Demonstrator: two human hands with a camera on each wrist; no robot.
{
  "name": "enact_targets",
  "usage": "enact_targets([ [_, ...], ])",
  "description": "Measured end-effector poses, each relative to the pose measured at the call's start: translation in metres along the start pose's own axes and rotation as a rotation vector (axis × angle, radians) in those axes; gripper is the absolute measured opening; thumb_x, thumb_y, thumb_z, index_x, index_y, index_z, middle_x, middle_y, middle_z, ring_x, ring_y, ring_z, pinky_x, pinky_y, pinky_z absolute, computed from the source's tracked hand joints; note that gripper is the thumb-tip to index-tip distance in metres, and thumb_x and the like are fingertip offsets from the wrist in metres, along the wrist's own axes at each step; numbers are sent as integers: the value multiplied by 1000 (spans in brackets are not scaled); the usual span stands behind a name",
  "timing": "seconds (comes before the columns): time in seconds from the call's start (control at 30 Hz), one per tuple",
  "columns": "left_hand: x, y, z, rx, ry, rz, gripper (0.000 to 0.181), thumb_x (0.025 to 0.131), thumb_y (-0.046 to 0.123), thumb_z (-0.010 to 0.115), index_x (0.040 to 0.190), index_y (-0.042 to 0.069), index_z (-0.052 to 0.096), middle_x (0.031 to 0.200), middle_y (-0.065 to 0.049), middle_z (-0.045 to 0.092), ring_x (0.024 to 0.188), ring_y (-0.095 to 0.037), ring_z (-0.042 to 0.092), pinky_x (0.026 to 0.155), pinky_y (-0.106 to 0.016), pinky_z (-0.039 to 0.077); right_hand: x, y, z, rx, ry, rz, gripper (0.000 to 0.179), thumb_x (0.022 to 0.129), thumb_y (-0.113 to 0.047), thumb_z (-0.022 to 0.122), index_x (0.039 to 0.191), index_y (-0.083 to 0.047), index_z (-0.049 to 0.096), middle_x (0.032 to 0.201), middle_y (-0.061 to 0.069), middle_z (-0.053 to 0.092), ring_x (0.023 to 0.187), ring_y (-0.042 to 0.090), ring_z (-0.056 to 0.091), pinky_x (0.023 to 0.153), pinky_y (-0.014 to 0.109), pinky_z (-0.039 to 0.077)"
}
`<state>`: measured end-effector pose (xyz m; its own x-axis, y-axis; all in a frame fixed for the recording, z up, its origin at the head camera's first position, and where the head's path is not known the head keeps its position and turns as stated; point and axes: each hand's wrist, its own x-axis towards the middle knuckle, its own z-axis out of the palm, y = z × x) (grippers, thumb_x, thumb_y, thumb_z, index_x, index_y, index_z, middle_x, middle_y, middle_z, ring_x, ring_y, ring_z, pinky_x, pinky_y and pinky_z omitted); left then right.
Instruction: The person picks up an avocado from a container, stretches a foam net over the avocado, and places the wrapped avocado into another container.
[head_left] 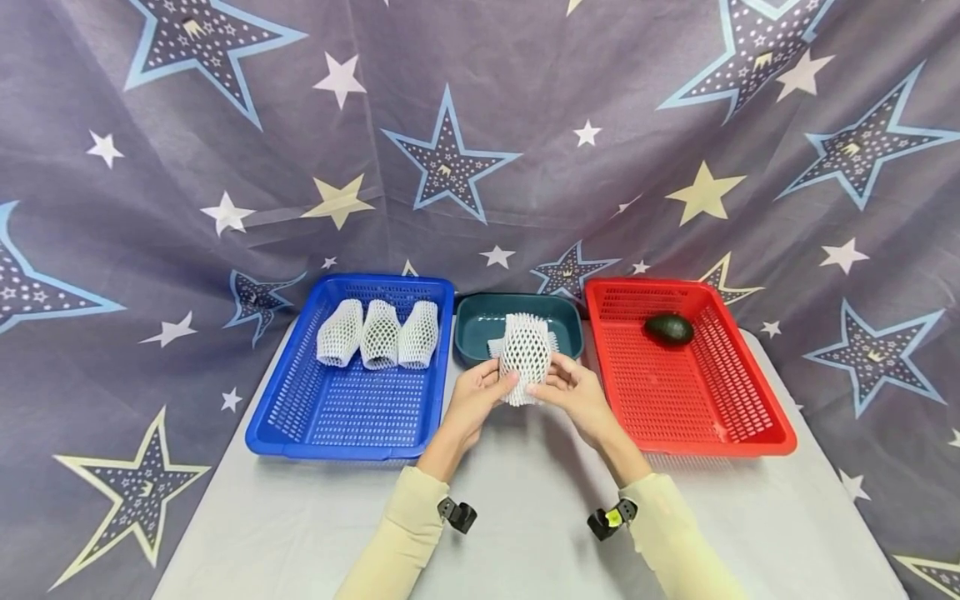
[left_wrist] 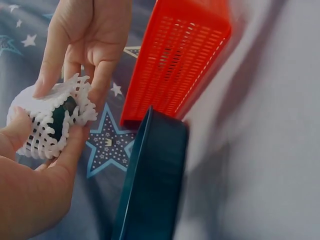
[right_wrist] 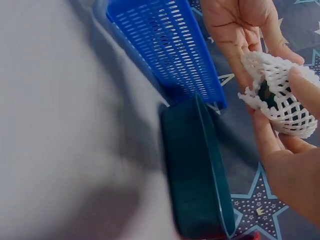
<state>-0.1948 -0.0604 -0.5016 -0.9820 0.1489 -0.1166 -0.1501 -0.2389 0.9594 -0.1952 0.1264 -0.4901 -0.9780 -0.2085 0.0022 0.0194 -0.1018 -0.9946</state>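
Note:
Both hands hold a dark green avocado (left_wrist: 59, 122) wrapped in a white foam net sleeve (head_left: 525, 354), raised in front of the teal tray. My left hand (head_left: 476, 400) grips its left side, thumb on the near face. From the other side my right hand (head_left: 579, 398) grips it, thumb also in front. In both wrist views the sleeve's near end gapes, and the avocado's dark end shows inside. More white foam netting (head_left: 495, 347) lies in the teal tray (head_left: 467, 310), partly hidden behind the held sleeve.
At the left stands a blue basket (head_left: 258, 437) with three net-sleeved pieces (head_left: 380, 335) along its back. A red basket (head_left: 780, 433) at the right holds one bare avocado (head_left: 669, 329). Behind the white table (head_left: 525, 517) hangs a star-patterned grey cloth (head_left: 555, 58).

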Motion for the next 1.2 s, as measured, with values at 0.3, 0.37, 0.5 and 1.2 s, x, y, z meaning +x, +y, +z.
enact_targets([
  [0.3, 2, 8, -2, -95, -44, -1, 61, 98, 11, 63, 152, 5, 35, 136, -21, 58, 108, -14, 64, 89, -25, 57, -2, -11, 0, -34, 11, -36, 60, 92, 3, 69, 148, 2, 46, 124, 19, 60, 98, 7, 66, 85, 21, 58],
  [0.37, 3, 10, -3, -117, -48, -7, 58, 99, 12, 62, 150, 3, 38, 136, -18, 57, 110, -14, 63, 90, -25, 57, -2, -11, 1, -36, 12, -57, 55, 94, 1, 67, 146, 3, 49, 121, 19, 61, 97, 8, 66, 85, 21, 58],
  [0.5, 3, 16, -5, -166, -82, -28, 52, 103, 17, 56, 148, -2, 41, 133, -15, 60, 109, -12, 65, 91, -24, 57, -1, -14, 3, -36, 19, -82, 53, 95, 2, 66, 145, 1, 50, 115, 15, 60, 93, 8, 65, 83, 22, 59],
  [1.2, 4, 25, -5, -218, -101, 7, 51, 105, 19, 49, 152, 3, 36, 111, -3, 64, 93, -12, 65, 82, -27, 55, 4, -30, 15, -31, 72, 34, 52, 97, -11, 68, 145, 0, 50, 129, 18, 62, 104, 7, 66, 88, 21, 56],
])
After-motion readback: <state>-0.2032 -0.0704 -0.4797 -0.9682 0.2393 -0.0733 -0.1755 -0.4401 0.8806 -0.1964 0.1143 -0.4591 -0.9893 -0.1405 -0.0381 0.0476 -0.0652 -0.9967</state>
